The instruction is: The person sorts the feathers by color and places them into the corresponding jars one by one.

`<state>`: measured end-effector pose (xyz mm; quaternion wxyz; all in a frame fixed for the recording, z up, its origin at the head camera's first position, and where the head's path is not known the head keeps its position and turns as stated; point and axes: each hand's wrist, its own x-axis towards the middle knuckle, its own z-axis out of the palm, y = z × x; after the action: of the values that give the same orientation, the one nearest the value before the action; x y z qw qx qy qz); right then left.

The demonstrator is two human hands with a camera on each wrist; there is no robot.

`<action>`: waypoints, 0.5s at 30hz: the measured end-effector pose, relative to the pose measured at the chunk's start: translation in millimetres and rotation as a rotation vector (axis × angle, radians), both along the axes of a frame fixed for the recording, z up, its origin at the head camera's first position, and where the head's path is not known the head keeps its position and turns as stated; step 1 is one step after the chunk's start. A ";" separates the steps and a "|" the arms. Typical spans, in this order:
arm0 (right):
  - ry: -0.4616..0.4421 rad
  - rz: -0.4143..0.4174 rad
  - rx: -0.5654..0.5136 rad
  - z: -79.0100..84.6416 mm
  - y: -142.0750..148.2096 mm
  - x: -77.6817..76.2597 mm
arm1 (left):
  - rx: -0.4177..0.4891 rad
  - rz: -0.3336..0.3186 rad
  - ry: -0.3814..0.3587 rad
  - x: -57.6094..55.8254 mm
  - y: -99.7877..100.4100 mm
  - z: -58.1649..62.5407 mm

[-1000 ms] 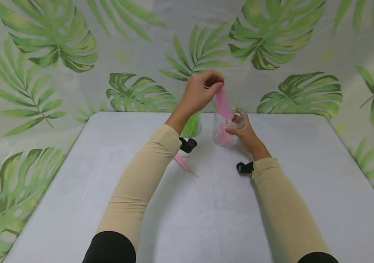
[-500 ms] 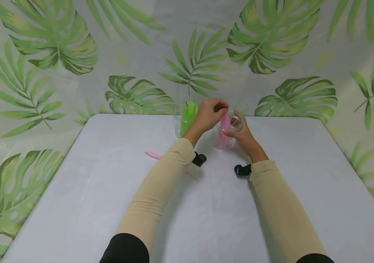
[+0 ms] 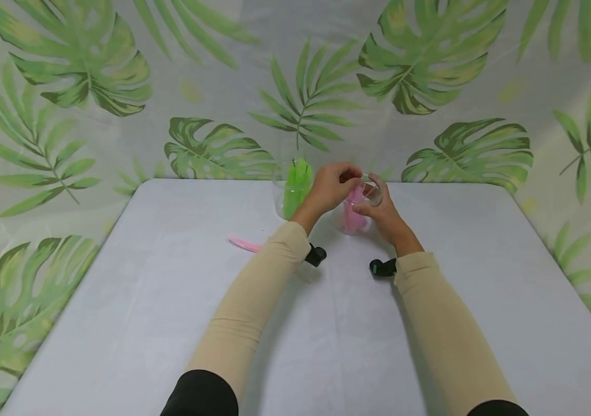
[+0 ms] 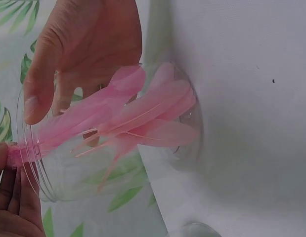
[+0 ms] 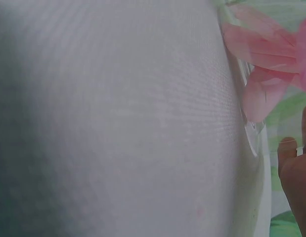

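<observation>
My right hand [image 3: 389, 216] grips a clear jar [image 4: 68, 183] around its side, thumb in front and fingers behind, as the left wrist view shows. At the jar's mouth my left hand [image 3: 329, 188] pinches the end of a bright pink feather [image 4: 86, 116], most of which is inside the jar. Several paler pink feathers [image 4: 157, 106] lie inside toward its base; the right wrist view shows their rounded ends [image 5: 264, 54] through the glassy wall. Another pink feather [image 3: 243, 244] lies on the table, partly hidden under my left forearm.
Left of my left hand stands a second clear jar [image 3: 278, 196] with green feathers [image 3: 296, 185]. A white cloth covers the table [image 3: 170, 300]. A leaf-patterned cloth [image 3: 222, 75] hangs right behind it. A black camera [image 3: 317, 254] sits at my left wrist.
My left hand has come down to the jar's mouth, lowering the pink feather into it. The green feathers' jar and the loose feather's pink end have come into sight. My right hand stays on the jar.
</observation>
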<state>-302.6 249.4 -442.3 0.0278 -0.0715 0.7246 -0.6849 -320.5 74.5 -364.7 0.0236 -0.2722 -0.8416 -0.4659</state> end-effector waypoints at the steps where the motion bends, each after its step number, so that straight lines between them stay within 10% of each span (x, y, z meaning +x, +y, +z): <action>1: -0.001 0.002 0.000 -0.1 0.4 0.1 | -0.002 -0.001 -0.002 0.6 0.2 -0.3; 15: -0.006 -0.003 0.011 -1.9 0.8 -1.9 | -0.030 0.010 0.033 2.8 1.2 -1.1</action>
<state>-304.5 250.3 -444.2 0.0292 -0.0684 0.7284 -0.6811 -317.7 75.7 -365.7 0.0355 -0.2760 -0.8493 -0.4485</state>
